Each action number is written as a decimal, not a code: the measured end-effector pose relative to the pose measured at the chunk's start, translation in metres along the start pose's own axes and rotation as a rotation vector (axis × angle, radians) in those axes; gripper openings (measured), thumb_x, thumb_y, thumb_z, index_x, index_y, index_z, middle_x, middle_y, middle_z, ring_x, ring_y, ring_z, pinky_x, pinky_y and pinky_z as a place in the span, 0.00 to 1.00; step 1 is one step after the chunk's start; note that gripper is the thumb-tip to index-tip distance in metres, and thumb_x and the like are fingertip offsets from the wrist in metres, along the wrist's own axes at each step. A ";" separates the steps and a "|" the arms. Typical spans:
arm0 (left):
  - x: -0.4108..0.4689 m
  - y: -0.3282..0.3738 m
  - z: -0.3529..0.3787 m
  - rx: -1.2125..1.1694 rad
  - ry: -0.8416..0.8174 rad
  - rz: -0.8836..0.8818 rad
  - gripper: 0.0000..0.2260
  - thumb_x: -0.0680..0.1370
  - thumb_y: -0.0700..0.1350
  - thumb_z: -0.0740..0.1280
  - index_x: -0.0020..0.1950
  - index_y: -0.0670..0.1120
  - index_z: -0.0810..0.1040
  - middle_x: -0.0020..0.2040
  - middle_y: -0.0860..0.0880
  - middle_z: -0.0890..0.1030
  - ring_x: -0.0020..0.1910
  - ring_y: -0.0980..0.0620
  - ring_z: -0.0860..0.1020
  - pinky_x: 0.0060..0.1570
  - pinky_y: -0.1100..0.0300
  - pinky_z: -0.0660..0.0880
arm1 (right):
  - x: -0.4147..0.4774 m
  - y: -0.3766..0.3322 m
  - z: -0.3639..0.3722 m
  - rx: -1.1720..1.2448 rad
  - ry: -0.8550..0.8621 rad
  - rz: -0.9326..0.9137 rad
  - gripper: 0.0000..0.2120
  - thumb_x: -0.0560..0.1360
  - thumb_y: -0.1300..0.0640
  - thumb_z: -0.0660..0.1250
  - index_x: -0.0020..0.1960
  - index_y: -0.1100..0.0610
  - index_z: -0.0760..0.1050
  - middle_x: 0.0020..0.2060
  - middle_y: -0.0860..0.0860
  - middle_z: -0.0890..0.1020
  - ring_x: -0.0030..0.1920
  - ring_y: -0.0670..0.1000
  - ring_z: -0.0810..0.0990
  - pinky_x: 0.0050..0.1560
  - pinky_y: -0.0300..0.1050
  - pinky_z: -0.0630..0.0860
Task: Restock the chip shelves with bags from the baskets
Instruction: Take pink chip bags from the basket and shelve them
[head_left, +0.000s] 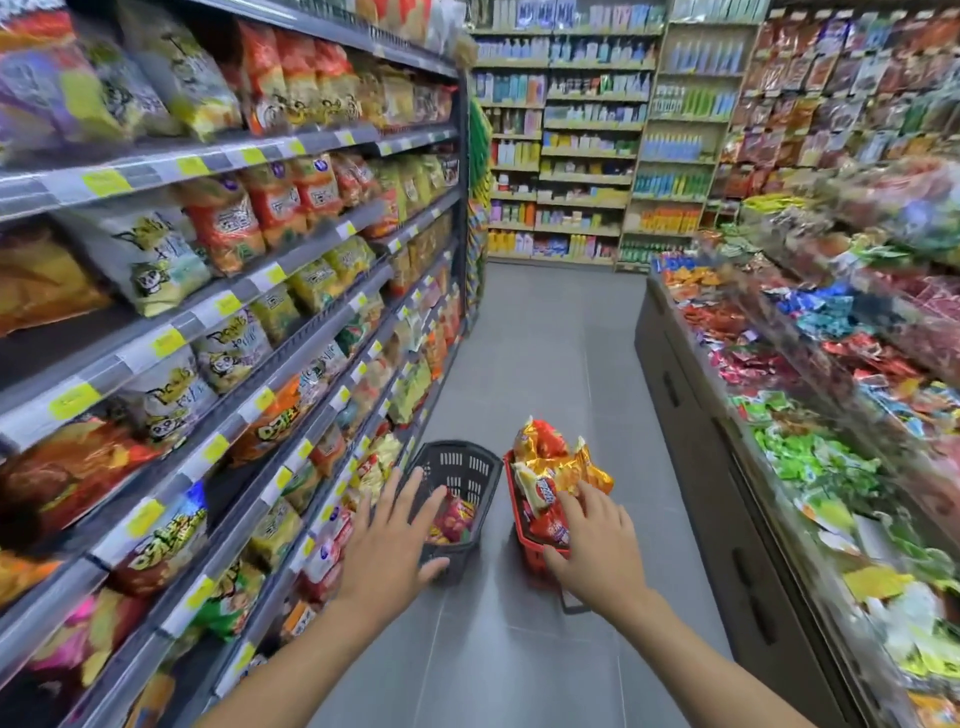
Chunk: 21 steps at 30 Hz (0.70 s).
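Two baskets stand on the grey aisle floor. The black basket (467, 467) holds a few red chip bags low inside. The red basket (530, 558) is heaped with orange and red chip bags (550, 462). My left hand (387, 545) hovers over the near rim of the black basket with fingers spread, holding nothing. My right hand (597, 545) reaches over the red basket, its fingers resting on the bags at the near side. The chip shelves (291, 270) run along my left, filled with bags.
A low counter of sweets and small packets (779, 415) lines the right side of the aisle. Shelves of bottles (571, 145) close the far end. Grey floor (545, 338) stretches beyond the baskets.
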<state>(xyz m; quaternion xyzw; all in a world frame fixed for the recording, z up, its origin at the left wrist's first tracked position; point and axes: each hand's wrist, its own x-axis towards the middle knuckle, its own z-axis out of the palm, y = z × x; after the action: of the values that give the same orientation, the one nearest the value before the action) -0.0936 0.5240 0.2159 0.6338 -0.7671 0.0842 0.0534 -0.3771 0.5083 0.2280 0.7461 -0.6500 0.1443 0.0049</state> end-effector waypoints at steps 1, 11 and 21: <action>0.021 -0.003 0.003 0.000 -0.011 -0.011 0.45 0.65 0.69 0.78 0.78 0.53 0.71 0.80 0.43 0.67 0.81 0.41 0.58 0.70 0.36 0.70 | 0.023 0.006 0.005 0.000 -0.014 -0.004 0.39 0.68 0.38 0.69 0.77 0.48 0.67 0.72 0.55 0.73 0.71 0.60 0.73 0.70 0.61 0.71; 0.179 -0.044 0.049 0.088 -0.089 -0.124 0.46 0.69 0.69 0.75 0.82 0.54 0.65 0.84 0.43 0.59 0.83 0.39 0.56 0.78 0.35 0.51 | 0.218 0.027 0.065 -0.044 -0.066 -0.096 0.42 0.64 0.45 0.78 0.75 0.50 0.70 0.75 0.56 0.71 0.75 0.61 0.68 0.71 0.66 0.68; 0.315 -0.142 0.149 0.022 -0.273 -0.160 0.44 0.74 0.75 0.60 0.84 0.53 0.60 0.84 0.42 0.55 0.84 0.37 0.51 0.78 0.30 0.47 | 0.383 -0.003 0.175 -0.168 -0.276 -0.091 0.48 0.62 0.40 0.79 0.78 0.49 0.66 0.77 0.56 0.68 0.78 0.60 0.65 0.75 0.67 0.63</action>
<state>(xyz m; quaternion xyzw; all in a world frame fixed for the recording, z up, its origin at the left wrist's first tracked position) -0.0110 0.1653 0.1377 0.6990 -0.7133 0.0009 -0.0517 -0.2944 0.1041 0.1459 0.7844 -0.6199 -0.0147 -0.0154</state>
